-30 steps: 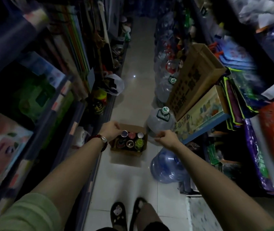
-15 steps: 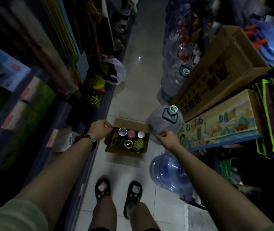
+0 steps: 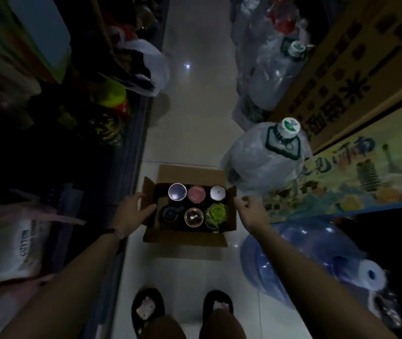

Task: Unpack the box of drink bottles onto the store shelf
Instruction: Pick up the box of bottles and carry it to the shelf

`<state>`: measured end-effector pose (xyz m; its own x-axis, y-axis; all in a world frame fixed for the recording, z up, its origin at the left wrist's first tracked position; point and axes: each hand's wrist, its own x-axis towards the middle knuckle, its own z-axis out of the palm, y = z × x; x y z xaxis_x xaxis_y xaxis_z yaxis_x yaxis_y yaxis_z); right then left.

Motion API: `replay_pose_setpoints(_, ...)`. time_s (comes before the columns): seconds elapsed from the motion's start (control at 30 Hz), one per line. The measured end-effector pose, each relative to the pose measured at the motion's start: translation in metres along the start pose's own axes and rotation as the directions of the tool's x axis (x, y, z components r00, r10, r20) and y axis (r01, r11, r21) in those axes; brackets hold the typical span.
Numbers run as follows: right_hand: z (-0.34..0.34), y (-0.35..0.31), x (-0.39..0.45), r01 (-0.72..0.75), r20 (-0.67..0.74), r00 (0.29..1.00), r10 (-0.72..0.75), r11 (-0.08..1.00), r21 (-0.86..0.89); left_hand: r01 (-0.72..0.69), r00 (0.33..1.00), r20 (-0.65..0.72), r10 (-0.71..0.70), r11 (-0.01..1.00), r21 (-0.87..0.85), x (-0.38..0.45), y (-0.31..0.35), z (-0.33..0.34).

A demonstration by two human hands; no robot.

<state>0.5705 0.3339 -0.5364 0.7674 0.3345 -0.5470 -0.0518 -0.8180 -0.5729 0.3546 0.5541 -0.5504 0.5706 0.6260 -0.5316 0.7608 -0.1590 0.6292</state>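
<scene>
The floor (image 3: 195,99) is pale glossy tile forming a narrow aisle that runs toward 12 o'clock, with one small light reflection on it. The room is dim. An open cardboard box (image 3: 185,237) sits on the floor at frame centre, all flaps folded outward. It contains six drink bottles (image 3: 193,206) standing upright in two rows of three, seen cap-first.

The left hand (image 3: 131,211) is at the box's 9 o'clock side, fingers spread and touching the left flap, holding nothing. The right hand (image 3: 250,207) is at the 3 o'clock side, fingers loosely curled just beside the right flap; contact cannot be confirmed.

At 1 o'clock from the box stands a bagged water jug (image 3: 266,160) with a green-and-white cap. A blue water jug (image 3: 300,260) lies on its side at 4 o'clock. Store shelving (image 3: 133,133) lines the 9 o'clock side; large cartons (image 3: 346,77) line the 3 o'clock side. Two slippered feet (image 3: 182,309) are at 6 o'clock.
</scene>
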Motion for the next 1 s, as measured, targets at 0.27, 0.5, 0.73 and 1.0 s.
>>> replay_pose_setpoints(0.27, 0.058, 0.066, 0.095, 0.028, -0.218, 0.976, 0.026, 0.970, 0.242, -0.006, 0.991, -0.136, -0.015, 0.989, -0.150, 0.096, -0.065, 0.046)
replay_pose_setpoints(0.5, 0.099, 0.094, 0.130, -0.034, -0.176, 0.981, 0.076, 0.973, 0.229, 0.180, 0.981, 0.022, -0.192, 0.869, -0.461, 0.128, -0.096, 0.083)
replay_pose_setpoints(0.73, 0.104, 0.092, 0.138, 0.012, -0.272, 0.962, -0.013, 1.000, -0.006, 0.161, 0.970, -0.096, -0.222, 0.889, -0.428, 0.133, -0.103, 0.081)
replay_pose_setpoints(1.0, 0.088, 0.079, 0.112, 0.034, -0.275, 0.960, -0.040, 0.999, -0.026, 0.125, 0.975, -0.147, -0.167, 0.958, -0.256, 0.109, -0.078, 0.062)
